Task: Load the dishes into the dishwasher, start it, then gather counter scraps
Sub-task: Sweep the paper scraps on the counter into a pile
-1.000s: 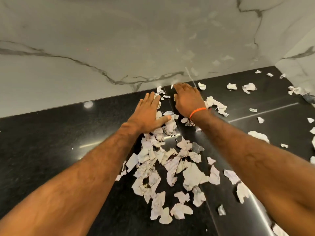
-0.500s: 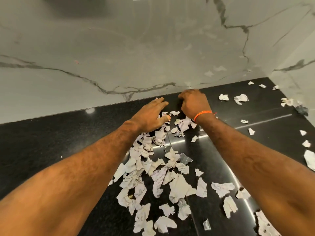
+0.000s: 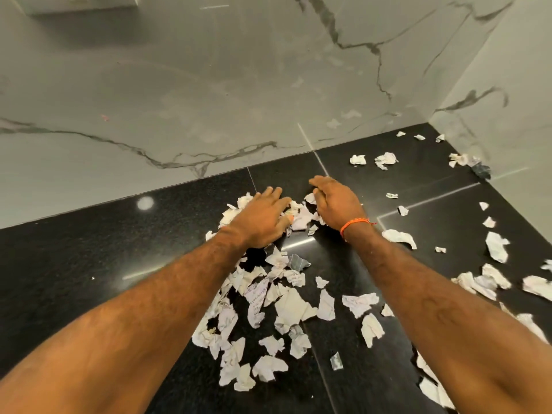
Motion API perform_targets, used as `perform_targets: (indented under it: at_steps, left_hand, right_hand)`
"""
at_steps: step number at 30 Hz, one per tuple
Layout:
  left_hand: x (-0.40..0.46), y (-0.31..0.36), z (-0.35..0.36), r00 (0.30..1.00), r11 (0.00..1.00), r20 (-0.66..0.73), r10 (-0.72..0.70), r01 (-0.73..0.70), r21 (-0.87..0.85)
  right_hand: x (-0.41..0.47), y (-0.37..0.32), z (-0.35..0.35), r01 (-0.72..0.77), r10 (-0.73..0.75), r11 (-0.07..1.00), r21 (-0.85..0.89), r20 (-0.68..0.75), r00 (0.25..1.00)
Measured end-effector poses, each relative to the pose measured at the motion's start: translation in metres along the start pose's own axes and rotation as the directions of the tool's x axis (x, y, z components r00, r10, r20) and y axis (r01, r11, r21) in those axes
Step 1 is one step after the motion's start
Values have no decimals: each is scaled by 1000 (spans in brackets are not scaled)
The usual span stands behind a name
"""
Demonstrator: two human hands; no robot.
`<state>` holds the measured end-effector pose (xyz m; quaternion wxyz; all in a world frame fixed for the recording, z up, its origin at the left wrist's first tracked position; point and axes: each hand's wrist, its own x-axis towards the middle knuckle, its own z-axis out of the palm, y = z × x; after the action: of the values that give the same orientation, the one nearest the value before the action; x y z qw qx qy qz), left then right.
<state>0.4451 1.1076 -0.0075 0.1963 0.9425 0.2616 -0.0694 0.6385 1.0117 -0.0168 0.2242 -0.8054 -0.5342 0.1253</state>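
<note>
Hands, left hand flat and right hand cupped, have dragged torn white paper scraps back from the black stone worktop's rear edge, thickening the middle heap; strays remain toward the right corner.

Paper scraps lay on the countertop before the wall, more scattered rightward.

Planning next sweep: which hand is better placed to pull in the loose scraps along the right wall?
Right. The right hand is nearer the stray scraps; the left hand rests on the central pile, farther away.
</note>
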Motion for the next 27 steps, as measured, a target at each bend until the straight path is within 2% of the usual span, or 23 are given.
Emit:
perform_targets:
  at_steps: [3,6,10,12,13,15,16,18,21,22,24,27]
  left_hand:
    - [-16,24,2,989,980,-45,144,-149,-130]
    - [-17,29,-2,963,975,-186,196,-212,-68]
    - [-4,29,0,981,992,-149,123,-126,-11]
    - [7,39,3,982,990,-127,138,-139,2]
    - [12,47,4,981,989,-126,150,-151,6]
    - [27,67,6,973,983,-135,186,-185,22]
    - [33,76,6,969,979,-138,202,-200,28]
    - [49,98,6,957,967,-135,256,-250,56]
    - [75,124,10,948,951,-100,302,-293,103]
    - [88,133,14,948,948,-89,307,-297,113]
    - [106,142,18,950,948,-78,304,-293,127]
    - [133,153,26,948,941,-56,312,-300,156]
  right_hand:
    - [-20,-3,8,28,-22,998,-50,108,994]
    - [-48,-4,-2,-2,3,998,57,-10,1000]
    - [-57,20,-23,-179,182,983,33,-204,962]
    - [-65,37,-30,-224,213,972,-69,-136,967]
    - [-73,44,-30,-188,183,978,-85,-65,981]
    - [-91,57,-36,-116,116,993,-7,42,992]
    - [-99,61,-40,-127,124,991,50,46,991]
    - [-106,76,-56,-178,181,981,77,-41,983]
    - [-102,109,-79,-224,206,973,-50,-238,949]
    - [-96,127,-85,-268,231,958,-103,-280,932]
    - [-86,152,-93,-418,360,887,-197,-273,892]
    - [-69,182,-88,-621,589,771,-141,-213,780]
